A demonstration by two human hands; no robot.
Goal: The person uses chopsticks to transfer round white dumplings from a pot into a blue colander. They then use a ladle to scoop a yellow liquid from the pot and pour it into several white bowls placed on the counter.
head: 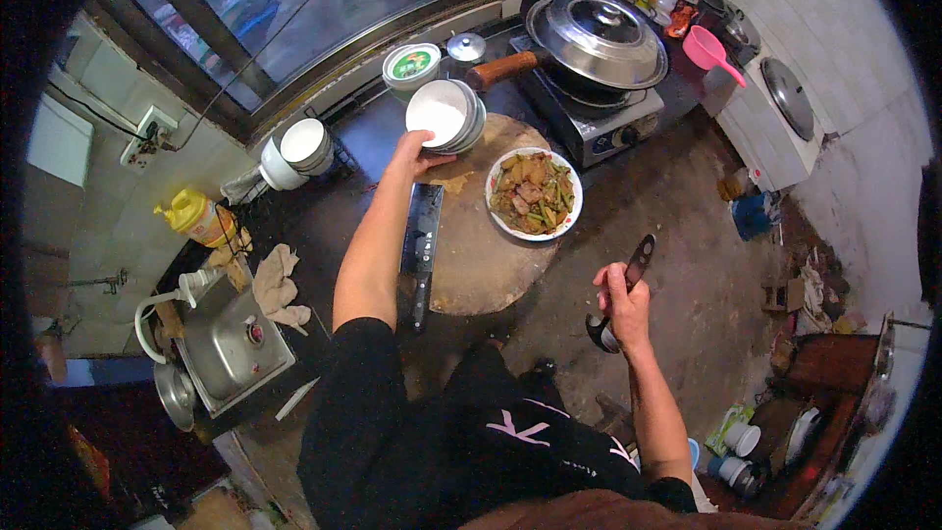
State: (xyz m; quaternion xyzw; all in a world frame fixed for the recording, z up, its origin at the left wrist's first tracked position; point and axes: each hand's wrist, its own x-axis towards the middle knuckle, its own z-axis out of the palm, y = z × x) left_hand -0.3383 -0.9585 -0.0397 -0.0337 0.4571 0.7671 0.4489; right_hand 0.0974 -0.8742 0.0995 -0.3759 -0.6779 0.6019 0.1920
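Observation:
My left hand [418, 154] grips the near rim of a stack of white bowls [440, 114], with the thumb over the edge. The stack is tilted towards me beside the far left edge of a round wooden chopping board [486, 276]. In my right hand [625, 305] is a dark-handled ladle [642, 254], its handle end pointing up and away, held over the floor. A white dish of cooked potatoes, green beans and meat [533, 193] sits at the board's right side. Along the left side of the board lies a cleaver [423, 235] with a black handle.
A lidded wok [600, 40] stands on a gas stove [622, 129], its wooden handle [503, 71] reaching towards the bowls. More bowls [303, 143] stand at the left, above a steel sink [235, 350]. A lidded tub [411, 66] is near the window. A pink dipper [710, 51] lies right.

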